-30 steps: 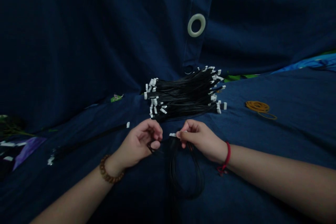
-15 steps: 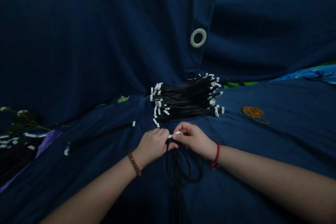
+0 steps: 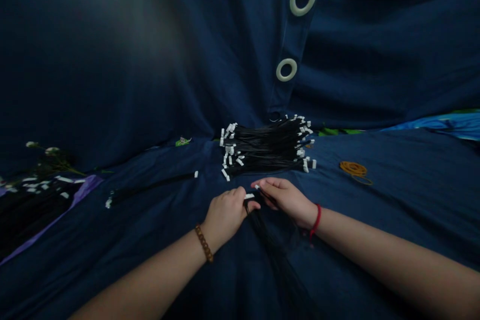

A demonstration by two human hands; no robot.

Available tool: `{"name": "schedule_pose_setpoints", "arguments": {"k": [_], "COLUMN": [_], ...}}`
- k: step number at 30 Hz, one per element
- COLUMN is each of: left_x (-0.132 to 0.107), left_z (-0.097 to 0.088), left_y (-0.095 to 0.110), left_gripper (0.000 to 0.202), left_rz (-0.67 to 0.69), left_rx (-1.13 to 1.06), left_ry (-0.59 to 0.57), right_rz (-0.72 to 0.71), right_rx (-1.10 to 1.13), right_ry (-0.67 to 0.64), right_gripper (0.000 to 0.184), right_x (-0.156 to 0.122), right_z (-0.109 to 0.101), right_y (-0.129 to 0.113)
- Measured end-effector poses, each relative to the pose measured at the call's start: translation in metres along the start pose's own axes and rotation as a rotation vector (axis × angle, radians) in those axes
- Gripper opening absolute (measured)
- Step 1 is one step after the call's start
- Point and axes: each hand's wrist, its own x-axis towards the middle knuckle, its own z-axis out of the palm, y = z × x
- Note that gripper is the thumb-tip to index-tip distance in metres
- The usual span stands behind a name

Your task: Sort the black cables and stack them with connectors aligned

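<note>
The left hand (image 3: 225,217) and right hand (image 3: 287,201) pinch close together on black wires (image 3: 268,232); a big wire bundle (image 3: 266,147) lies far, not yet handled.

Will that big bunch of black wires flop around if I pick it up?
Probably yes: the loose black wires sag softly. The bunch looks light; its thin wires barely dent the blue cloth. Its white plastic ends might snag.

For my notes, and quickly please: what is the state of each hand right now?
Left hand: closed, holding thin black wires.
Right hand: closed in a pinch on the same wires, beside a white connector.
</note>
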Motion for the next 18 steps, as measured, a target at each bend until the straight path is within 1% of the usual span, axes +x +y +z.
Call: {"name": "schedule_pose_setpoints", "arguments": {"k": [5,8,10,14,18], "left_x": [0.0005,0.0021,0.0023,0.0015,0.0007], "left_z": [0.0002,0.0015,0.0024,0.0047,0.0067], "left_y": [-0.0066,-0.0083,-0.0089,-0.0092,-0.0091], "left_gripper": [0.053,0.051,0.049,0.048,0.049], "left_rz": [0.058,0.099,0.122,0.154,0.176], "left_rx": [0.016,0.025,0.033,0.042,0.052], "left_ry": [-0.006,0.008,0.024,0.056,0.093], "right_rz": [-0.107,-0.183,-0.224,-0.26,-0.243], "right_rx": [-0.151,-0.261,-0.326,-0.393,-0.365], "right_ry": [0.039,0.085,0.091,0.073,0.033], "right_gripper": [0.031,0.022,0.017,0.017,0.019], "right_x": [-0.0051,-0.0068,-0.0081,-0.0102,-0.0104], "right_z": [0.0096,0.0097,0.0082,0.0056,0.0041], "right_y": [0.0062,0.0066,0.0054,0.0038,0.0052]}}
